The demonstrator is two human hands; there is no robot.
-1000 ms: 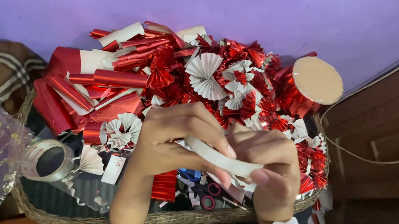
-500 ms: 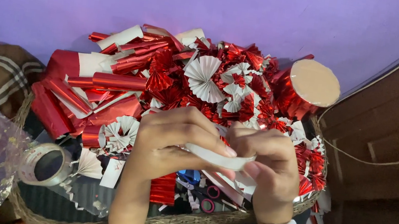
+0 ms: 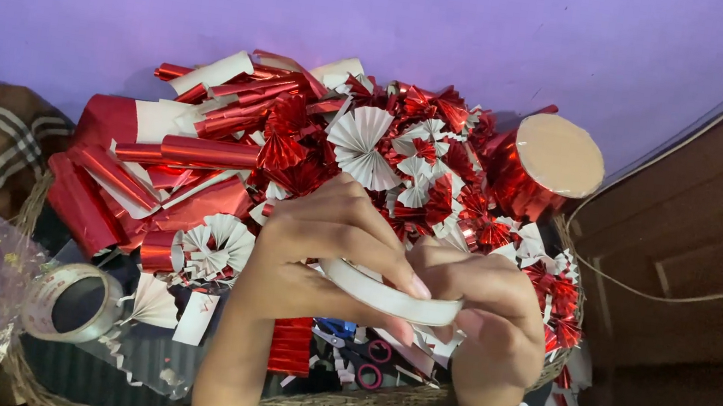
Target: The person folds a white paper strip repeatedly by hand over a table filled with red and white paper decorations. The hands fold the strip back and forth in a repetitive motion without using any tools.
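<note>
Over the woven basket [image 3: 326,405], seen from the head camera, both hands pinch one folded white paper strip [image 3: 386,296]. The left hand [image 3: 318,253] has its fingers curled shut on one end, and the right hand [image 3: 495,318] is closed on the other end. Inside the basket are shiny red foil rolls [image 3: 201,151], red and white paper fans [image 3: 369,144], a clear tape roll [image 3: 69,302] and scissors [image 3: 364,362]. A red foil tube [image 3: 543,166] sits at the basket's far right edge.
</note>
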